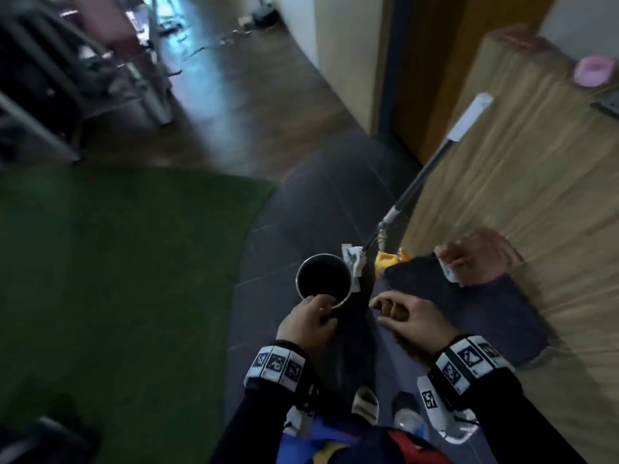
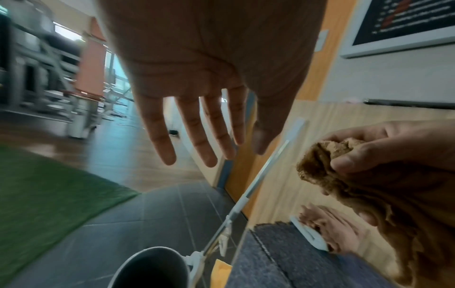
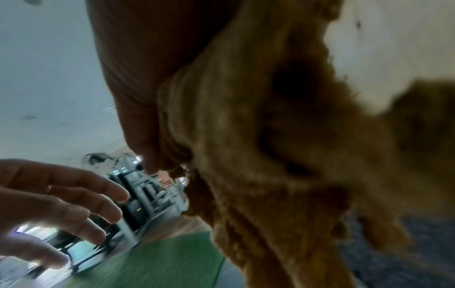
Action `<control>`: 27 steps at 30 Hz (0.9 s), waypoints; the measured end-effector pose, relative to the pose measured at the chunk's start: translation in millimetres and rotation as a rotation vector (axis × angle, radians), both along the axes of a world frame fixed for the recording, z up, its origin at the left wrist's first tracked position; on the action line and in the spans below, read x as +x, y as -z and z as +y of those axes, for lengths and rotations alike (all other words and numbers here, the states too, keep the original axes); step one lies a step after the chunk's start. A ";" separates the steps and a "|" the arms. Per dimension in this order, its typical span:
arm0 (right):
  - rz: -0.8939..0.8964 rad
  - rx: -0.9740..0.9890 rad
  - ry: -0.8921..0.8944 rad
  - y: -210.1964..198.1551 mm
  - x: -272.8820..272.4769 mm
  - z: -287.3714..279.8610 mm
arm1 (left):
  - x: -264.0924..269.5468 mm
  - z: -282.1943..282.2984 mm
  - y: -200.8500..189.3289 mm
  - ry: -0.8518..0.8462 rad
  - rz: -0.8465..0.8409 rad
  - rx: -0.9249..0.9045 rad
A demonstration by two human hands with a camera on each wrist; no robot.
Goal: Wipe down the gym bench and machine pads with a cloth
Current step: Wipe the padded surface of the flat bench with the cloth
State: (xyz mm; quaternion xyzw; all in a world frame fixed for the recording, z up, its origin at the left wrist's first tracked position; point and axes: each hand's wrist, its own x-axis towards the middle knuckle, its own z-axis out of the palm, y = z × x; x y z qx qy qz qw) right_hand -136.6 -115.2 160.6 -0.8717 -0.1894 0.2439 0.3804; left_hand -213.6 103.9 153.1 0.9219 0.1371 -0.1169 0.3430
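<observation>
My right hand [image 1: 405, 313] [image 2: 384, 148] [image 3: 147, 78] grips a bunched brown cloth [image 2: 369, 194] [image 3: 270, 155], which hangs down below the fingers. My left hand [image 1: 308, 321] [image 2: 197, 136] [image 3: 61, 198] hovers over a steel cup [image 1: 323, 279] [image 2: 152, 269], fingers straight and spread, holding nothing. In the head view its fingertips lie at the cup's near rim. Gym machines [image 1: 100, 78] with a reddish pad [image 2: 91, 58] stand far off at the upper left, blurred.
A wooden counter [image 1: 536, 179] runs along the right, with a dark grey mat [image 1: 469, 313] and a crumpled pink cloth [image 1: 475, 259] on it. A mop handle [image 1: 418, 175] leans against it. Green turf [image 1: 117, 262] covers the floor to the left.
</observation>
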 end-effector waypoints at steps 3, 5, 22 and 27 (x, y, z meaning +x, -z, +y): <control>0.001 -0.006 -0.162 -3.7 -8.5 38.2 | -41.0 23.8 -6.3 -0.131 -0.002 0.001; 0.011 -0.012 -0.273 -7.3 -18.3 64.8 | -72.1 37.7 -10.1 -0.231 -0.014 0.006; 0.099 0.023 -0.918 -20.0 -266.1 265.2 | -414.9 114.4 -24.7 -0.874 -0.003 -0.001; 0.182 0.094 -1.061 -21.3 -347.9 305.6 | -506.6 113.9 -24.5 -1.077 -0.012 -0.018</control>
